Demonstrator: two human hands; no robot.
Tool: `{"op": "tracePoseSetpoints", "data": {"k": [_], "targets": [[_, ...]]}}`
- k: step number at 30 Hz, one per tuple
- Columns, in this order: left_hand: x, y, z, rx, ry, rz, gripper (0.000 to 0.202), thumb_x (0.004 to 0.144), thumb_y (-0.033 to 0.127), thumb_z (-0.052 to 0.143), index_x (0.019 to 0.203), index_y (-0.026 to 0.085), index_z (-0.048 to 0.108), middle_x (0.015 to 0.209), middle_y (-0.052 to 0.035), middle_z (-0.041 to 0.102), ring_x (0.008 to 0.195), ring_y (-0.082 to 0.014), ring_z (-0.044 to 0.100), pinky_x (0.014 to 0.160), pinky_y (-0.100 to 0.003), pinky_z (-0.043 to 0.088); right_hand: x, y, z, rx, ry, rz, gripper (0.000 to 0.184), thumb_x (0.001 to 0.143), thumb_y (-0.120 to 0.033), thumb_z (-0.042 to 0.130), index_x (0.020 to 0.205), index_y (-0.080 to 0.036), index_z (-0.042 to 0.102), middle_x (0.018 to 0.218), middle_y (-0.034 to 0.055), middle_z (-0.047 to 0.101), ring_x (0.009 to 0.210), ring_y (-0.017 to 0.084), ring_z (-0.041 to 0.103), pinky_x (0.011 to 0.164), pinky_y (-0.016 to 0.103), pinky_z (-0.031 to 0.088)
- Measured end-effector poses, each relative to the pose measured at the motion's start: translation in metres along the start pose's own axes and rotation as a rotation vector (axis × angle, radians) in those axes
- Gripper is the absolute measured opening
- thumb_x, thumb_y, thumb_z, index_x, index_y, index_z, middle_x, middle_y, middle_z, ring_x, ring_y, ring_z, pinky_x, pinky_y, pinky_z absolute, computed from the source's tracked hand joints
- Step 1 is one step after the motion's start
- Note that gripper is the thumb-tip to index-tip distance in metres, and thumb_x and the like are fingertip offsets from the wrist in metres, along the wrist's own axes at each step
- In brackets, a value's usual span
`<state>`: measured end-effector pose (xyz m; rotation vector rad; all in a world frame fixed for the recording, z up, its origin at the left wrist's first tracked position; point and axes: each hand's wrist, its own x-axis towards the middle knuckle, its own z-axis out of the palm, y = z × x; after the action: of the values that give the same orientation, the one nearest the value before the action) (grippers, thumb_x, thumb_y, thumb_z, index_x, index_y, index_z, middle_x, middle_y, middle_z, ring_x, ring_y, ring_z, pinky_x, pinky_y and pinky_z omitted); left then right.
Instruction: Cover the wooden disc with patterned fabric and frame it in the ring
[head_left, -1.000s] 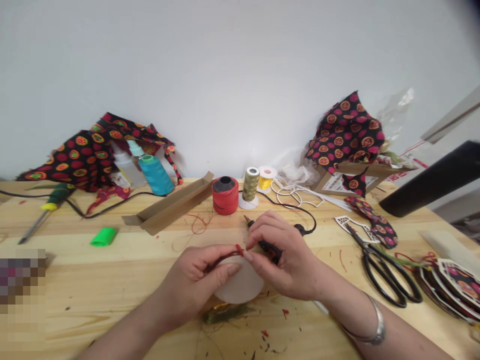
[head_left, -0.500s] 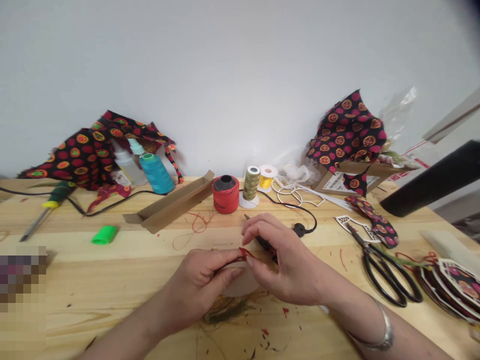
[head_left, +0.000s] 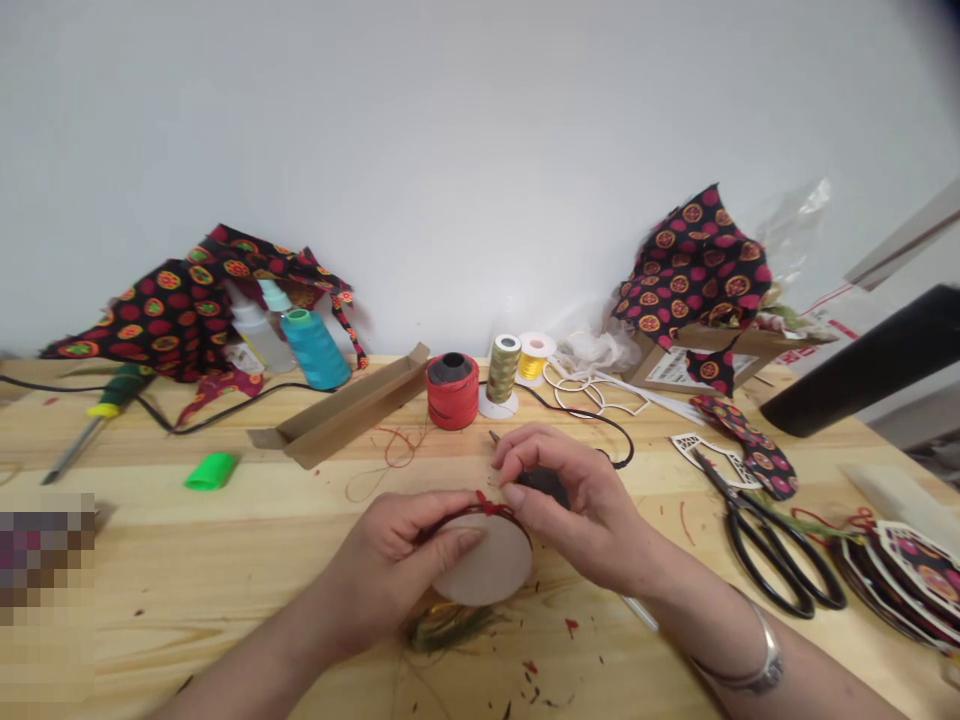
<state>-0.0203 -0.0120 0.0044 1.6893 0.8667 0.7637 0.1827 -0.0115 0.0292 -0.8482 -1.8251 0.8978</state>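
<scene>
My left hand (head_left: 397, 560) grips a round white disc (head_left: 491, 562) with a dark rim, thumb on its pale face and fingers behind. A red cord (head_left: 489, 506) forms a small knot or bow at the disc's top edge. Just right of that knot, my right hand (head_left: 577, 510) is closed, thumb and forefinger tips together; what they pinch, if anything, is too small to make out. Behind the right hand a dark tool (head_left: 546, 486) is partly hidden, its pointed tip showing to the left. Below the disc is an olive-green tassel (head_left: 457, 628).
Behind the hands stand a red thread spool (head_left: 452, 395), an olive spool (head_left: 504, 370) and a yellow spool (head_left: 534, 362). Black scissors (head_left: 776, 545) and stacked round patterned pieces (head_left: 911, 575) are at right. A cardboard tray (head_left: 352, 405), green cap (head_left: 210, 471) and screwdriver (head_left: 90, 430) are at left.
The disc has tilted so its white face now shows more fully. My right hand has shifted slightly right and up, its fingertips moving off the red cord's knot.
</scene>
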Motion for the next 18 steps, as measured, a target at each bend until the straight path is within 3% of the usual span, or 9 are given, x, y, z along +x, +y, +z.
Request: {"op": "tracePoseSetpoints", "data": {"k": [8,18], "targets": [[-0.0005,-0.0021,-0.0033,-0.040,0.076,-0.068,0.027,0.087,0.030,0.062,0.113,0.033,0.071,0.098,0.0029,0.077,0.084,-0.0168,0.068,0.071,-0.021,0.054,-0.0062,0.0049,-0.0012,-0.308,0.009,-0.247,0.035,0.075,0.001,0.050,0.098,-0.020,0.064,0.106,0.0057,0.054,0.099,0.020,0.052,0.088,0.038,0.044],[-0.0007,-0.0034,-0.0015,-0.038,0.074,-0.062,0.029,0.087,0.029,0.063,0.114,0.031,0.070,0.098,0.0019,0.077,0.085,-0.0175,0.068,0.072,-0.023,0.054,-0.0063,0.0058,-0.0024,-0.379,-0.029,-0.324,0.038,0.071,0.000,0.049,0.100,-0.018,0.067,0.109,0.0075,0.053,0.103,0.022,0.050,0.091,0.041,0.044]]}}
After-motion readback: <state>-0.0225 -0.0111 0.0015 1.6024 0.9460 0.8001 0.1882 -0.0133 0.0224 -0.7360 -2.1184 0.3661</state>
